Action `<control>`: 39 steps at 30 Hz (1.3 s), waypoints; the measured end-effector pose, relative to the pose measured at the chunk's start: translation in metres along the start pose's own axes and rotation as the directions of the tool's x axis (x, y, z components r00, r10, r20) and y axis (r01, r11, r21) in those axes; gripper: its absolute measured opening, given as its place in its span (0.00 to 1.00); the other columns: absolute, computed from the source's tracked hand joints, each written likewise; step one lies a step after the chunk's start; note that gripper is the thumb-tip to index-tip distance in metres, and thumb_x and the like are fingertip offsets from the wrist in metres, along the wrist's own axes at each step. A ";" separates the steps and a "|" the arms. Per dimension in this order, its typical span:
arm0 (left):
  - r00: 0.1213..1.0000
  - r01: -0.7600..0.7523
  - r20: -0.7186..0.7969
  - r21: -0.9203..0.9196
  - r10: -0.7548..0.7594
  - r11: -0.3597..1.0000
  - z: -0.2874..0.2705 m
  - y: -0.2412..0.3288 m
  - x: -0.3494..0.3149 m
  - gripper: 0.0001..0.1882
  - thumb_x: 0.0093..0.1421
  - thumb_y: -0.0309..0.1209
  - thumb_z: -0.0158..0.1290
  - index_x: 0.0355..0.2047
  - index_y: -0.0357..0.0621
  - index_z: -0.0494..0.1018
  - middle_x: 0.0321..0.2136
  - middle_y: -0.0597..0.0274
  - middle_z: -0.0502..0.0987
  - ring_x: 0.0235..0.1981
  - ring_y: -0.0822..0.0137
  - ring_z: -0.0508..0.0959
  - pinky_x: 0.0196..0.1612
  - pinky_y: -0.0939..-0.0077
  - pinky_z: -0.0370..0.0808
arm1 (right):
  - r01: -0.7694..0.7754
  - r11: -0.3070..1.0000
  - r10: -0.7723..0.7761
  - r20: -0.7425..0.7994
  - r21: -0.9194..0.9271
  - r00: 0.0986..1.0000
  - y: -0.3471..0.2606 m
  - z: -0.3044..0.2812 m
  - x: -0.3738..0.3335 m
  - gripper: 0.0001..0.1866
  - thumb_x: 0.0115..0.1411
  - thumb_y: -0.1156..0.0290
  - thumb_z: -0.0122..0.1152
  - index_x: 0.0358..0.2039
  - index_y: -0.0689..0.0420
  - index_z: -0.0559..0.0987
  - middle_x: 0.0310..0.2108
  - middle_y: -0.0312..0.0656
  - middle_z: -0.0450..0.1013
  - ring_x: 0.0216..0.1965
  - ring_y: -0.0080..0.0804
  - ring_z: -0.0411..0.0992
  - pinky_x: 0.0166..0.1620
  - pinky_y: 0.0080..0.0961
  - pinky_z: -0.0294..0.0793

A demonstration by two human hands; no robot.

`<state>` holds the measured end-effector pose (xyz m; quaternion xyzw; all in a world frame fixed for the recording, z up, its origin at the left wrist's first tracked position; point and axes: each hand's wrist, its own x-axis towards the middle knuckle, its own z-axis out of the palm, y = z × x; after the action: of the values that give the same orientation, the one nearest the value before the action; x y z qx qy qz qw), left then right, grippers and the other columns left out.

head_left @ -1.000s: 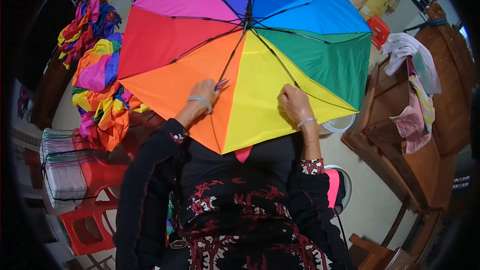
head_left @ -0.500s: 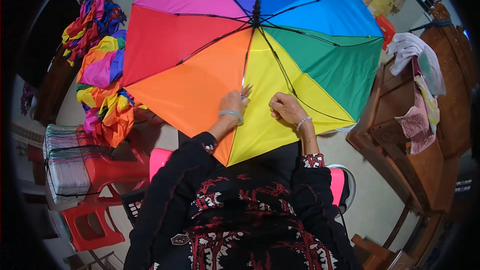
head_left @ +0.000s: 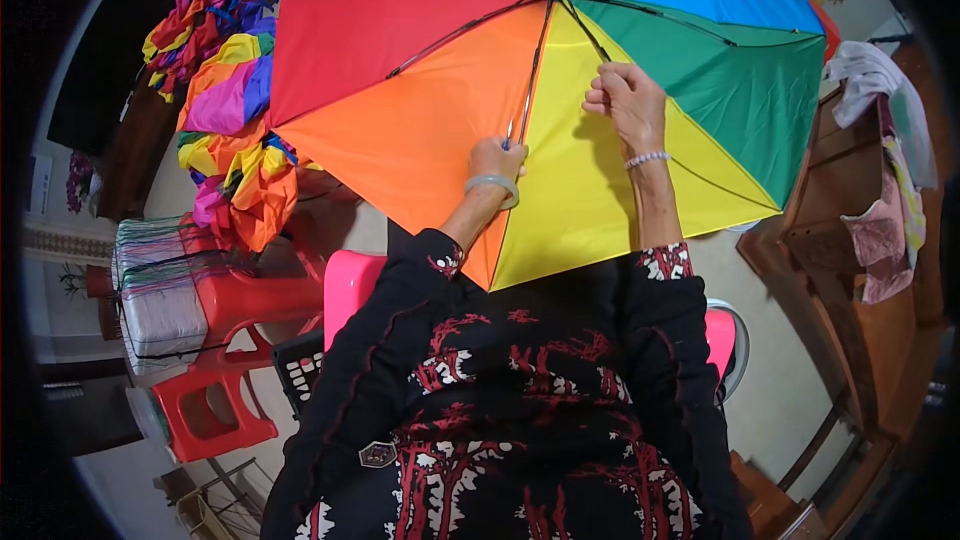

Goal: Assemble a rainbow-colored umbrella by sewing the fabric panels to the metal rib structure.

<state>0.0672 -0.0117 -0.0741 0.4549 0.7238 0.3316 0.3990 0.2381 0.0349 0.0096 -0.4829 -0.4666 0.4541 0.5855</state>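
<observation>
A rainbow-panelled umbrella is spread open in front of me with its inner side and dark ribs showing. My left hand is closed on a thin rib along the seam between the orange and yellow panels. A small blue and silvery tip pokes out above its fingers; what it belongs to is hidden. Over the yellow panel my right hand is raised, its fingers curled and pinched near another rib. Whatever they hold, if anything, is too small to make out.
Colourful folded umbrella cloth is heaped at the left. Below it, a white bundle with strands rests by red plastic stools. A wooden chair draped with a white cloth and a pink cloth stands at the right.
My right hand has risen away from my left, toward the umbrella's centre. The left hand stays at the same seam. The whole view has shifted, so the umbrella sits higher and further right.
</observation>
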 end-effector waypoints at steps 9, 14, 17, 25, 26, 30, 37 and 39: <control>0.975 0.219 0.041 -0.285 -0.217 0.933 -0.005 0.012 -0.009 0.10 0.55 0.30 0.46 0.20 0.40 0.71 0.10 0.61 0.71 0.07 0.75 0.64 0.11 0.78 0.58 | 0.264 0.570 -0.114 0.244 -0.778 0.963 0.071 0.032 -0.019 0.08 0.51 0.70 0.53 0.24 0.60 0.77 0.29 0.51 0.74 0.30 0.45 0.73 0.35 0.34 0.75; 0.981 0.192 0.049 -0.252 -0.186 0.948 -0.004 0.010 -0.006 0.09 0.56 0.28 0.46 0.22 0.38 0.71 0.12 0.60 0.72 0.07 0.74 0.64 0.11 0.78 0.59 | 0.220 0.421 -0.061 0.215 -0.880 0.975 0.075 0.040 -0.032 0.08 0.53 0.71 0.50 0.25 0.59 0.77 0.31 0.49 0.74 0.34 0.43 0.74 0.37 0.35 0.74; 0.981 0.195 0.057 -0.249 -0.187 0.948 -0.005 0.011 -0.006 0.08 0.56 0.29 0.47 0.24 0.38 0.71 0.14 0.60 0.73 0.08 0.74 0.64 0.11 0.78 0.59 | 0.348 0.378 0.005 0.378 -0.858 0.926 0.077 0.040 -0.035 0.08 0.54 0.73 0.48 0.30 0.59 0.77 0.33 0.49 0.74 0.35 0.43 0.74 0.37 0.35 0.75; 0.982 0.185 0.092 -0.284 -0.166 0.941 -0.009 0.012 -0.004 0.10 0.58 0.30 0.47 0.23 0.38 0.71 0.15 0.60 0.74 0.08 0.73 0.64 0.11 0.79 0.59 | 0.316 0.517 0.103 0.424 -0.796 0.900 0.087 0.043 -0.032 0.09 0.55 0.69 0.48 0.27 0.59 0.76 0.29 0.50 0.74 0.34 0.47 0.72 0.36 0.39 0.72; 0.977 0.207 0.108 -0.293 -0.183 0.934 -0.010 0.013 -0.004 0.10 0.58 0.30 0.47 0.23 0.38 0.71 0.15 0.60 0.74 0.08 0.73 0.64 0.11 0.79 0.59 | 0.314 0.519 0.102 0.423 -0.795 0.901 0.088 0.043 -0.032 0.09 0.55 0.69 0.48 0.27 0.59 0.76 0.29 0.50 0.74 0.34 0.47 0.72 0.36 0.39 0.72; 0.960 0.276 0.147 -0.353 -0.239 0.894 -0.013 0.014 -0.004 0.10 0.58 0.29 0.48 0.22 0.37 0.70 0.14 0.59 0.73 0.08 0.73 0.65 0.10 0.79 0.60 | 0.358 0.544 0.102 0.484 -0.759 0.869 0.087 0.051 -0.030 0.09 0.53 0.70 0.51 0.30 0.60 0.77 0.30 0.51 0.75 0.34 0.47 0.74 0.37 0.37 0.74; 0.958 0.288 0.151 -0.477 -0.245 0.831 -0.002 0.011 0.005 0.11 0.58 0.28 0.49 0.20 0.36 0.68 0.13 0.57 0.72 0.08 0.70 0.68 0.09 0.79 0.61 | 0.400 0.635 -0.125 0.423 -0.661 0.897 0.103 0.043 -0.034 0.09 0.55 0.69 0.49 0.23 0.60 0.73 0.25 0.50 0.72 0.30 0.48 0.71 0.35 0.40 0.70; 0.961 0.276 0.126 -0.429 -0.246 0.860 -0.002 0.014 -0.001 0.12 0.58 0.29 0.48 0.19 0.37 0.69 0.14 0.56 0.73 0.09 0.71 0.68 0.10 0.79 0.61 | 0.420 0.627 -0.155 0.423 -0.656 0.892 0.107 0.043 -0.034 0.09 0.55 0.69 0.49 0.23 0.60 0.72 0.25 0.50 0.72 0.29 0.48 0.71 0.34 0.39 0.70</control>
<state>0.0709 -0.0076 -0.0616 0.2607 0.6705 0.4150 0.5570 0.1821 0.0207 -0.0954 -0.5116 -0.7708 0.2006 0.3223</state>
